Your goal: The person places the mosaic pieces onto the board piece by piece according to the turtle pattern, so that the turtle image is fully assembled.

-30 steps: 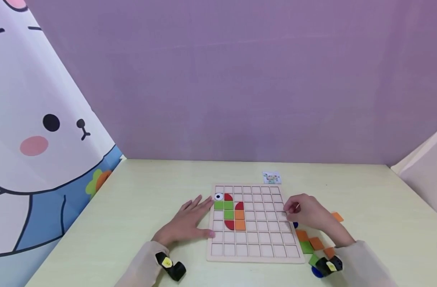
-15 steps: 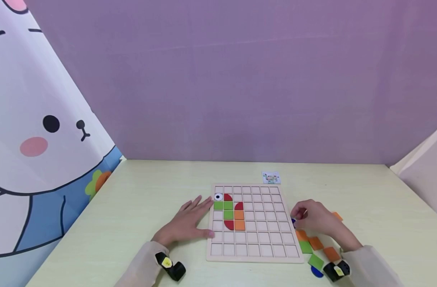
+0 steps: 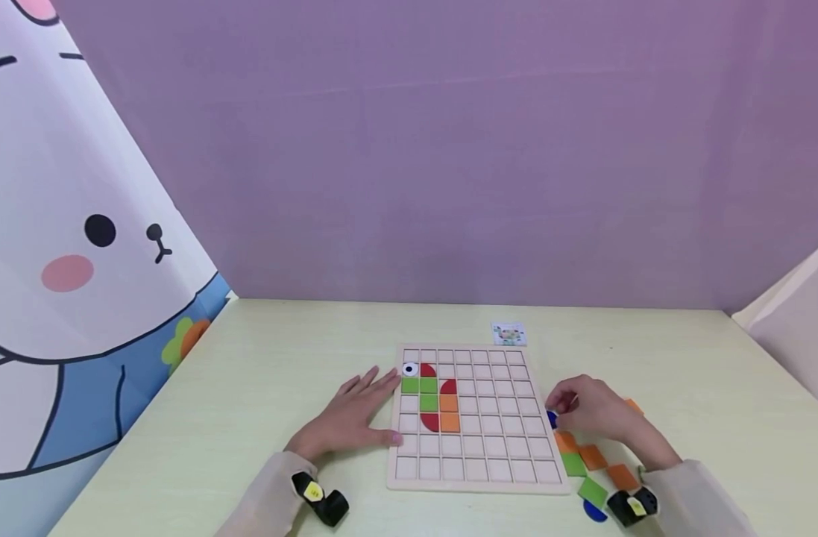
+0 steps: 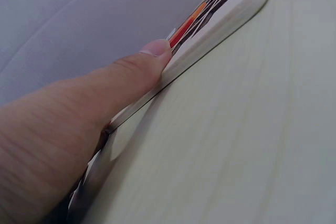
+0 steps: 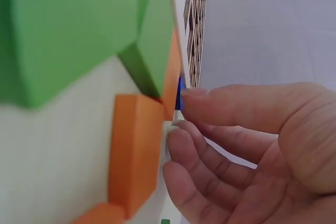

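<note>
In the head view, my left hand (image 3: 348,418) rests spread at the left edge of the wooden grid board (image 3: 479,481), its thumb (image 4: 152,56) on the frame. Red, green and orange tiles and an eye tile (image 3: 410,369) fill several cells at the board's upper left. My right hand (image 3: 590,406) is just past the board's right edge, fingers curled, pinching a small blue tile (image 3: 552,420) at the table surface. The thumb (image 5: 210,98) touches that tile in the right wrist view; its far side is hidden by the fingers.
Loose orange tiles (image 3: 591,456), green tiles (image 3: 593,491) and another blue tile (image 3: 593,511) lie right of the board, partly under the right wrist. A small picture card (image 3: 509,333) lies behind the board. A purple wall (image 3: 449,186) closes off the back.
My right hand has moved right and slightly toward me, from above the board's right edge to the blue tile beside it. The left hand has stayed in place.
</note>
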### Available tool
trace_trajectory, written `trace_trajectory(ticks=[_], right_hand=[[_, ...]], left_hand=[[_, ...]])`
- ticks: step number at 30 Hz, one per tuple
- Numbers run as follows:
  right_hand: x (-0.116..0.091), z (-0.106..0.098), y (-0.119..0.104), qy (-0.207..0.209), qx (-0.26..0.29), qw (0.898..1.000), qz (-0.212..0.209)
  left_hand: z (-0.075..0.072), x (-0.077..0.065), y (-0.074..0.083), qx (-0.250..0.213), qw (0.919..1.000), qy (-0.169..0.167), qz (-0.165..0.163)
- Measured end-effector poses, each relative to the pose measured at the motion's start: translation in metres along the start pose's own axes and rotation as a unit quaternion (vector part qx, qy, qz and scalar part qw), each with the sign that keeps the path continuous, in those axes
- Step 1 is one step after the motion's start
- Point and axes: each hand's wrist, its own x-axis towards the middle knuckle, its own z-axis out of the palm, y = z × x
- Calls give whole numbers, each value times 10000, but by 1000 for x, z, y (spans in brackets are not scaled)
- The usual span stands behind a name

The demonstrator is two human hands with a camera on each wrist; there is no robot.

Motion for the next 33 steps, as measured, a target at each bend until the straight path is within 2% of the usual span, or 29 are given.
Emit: trace_trajectory(ticks=[13,22,30,33], right_hand=[[0,0,-1,21,-119,9998,-179],[0,0,3,149,-131,9997,115],[-3,-7,5,-408,197,9985,-291],[-3,-6,5,-484,179,9975,-490]], left_hand=[[1,0,-2,82,10000,18,47],[0,0,0,97,9999,27,78],[-2,-1,2,38,9999,20,105],[-2,-2,2,40,10000,32,83]])
